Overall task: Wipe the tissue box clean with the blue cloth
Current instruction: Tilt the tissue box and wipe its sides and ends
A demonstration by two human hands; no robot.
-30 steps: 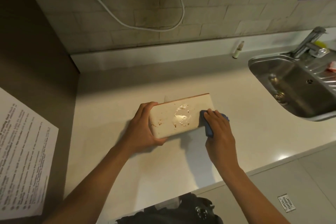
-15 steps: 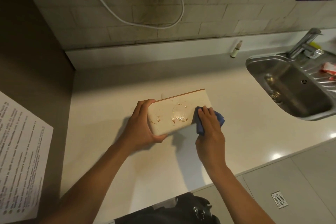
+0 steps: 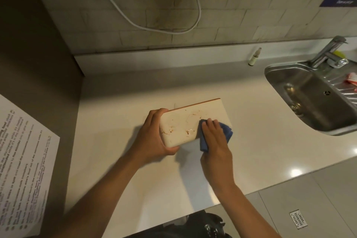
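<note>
Head view, frame centre: left hand [image 3: 152,137] clamped on left end of cream rectangular tissue box [image 3: 190,121] w/ brownish smears, right hand [image 3: 214,139] pressing crumpled blue cloth [image 3: 225,131] to its face; risk: smearing residue, box slipping on pale countertop [image 3: 251,125].

Dim, warm light. Glare spots sit near the countertop's [image 3: 251,121] right front edge; hands cast soft shadows leftward. Wide-angle bending curves the edges; the printed sheet [image 3: 23,170] blurs.
</note>
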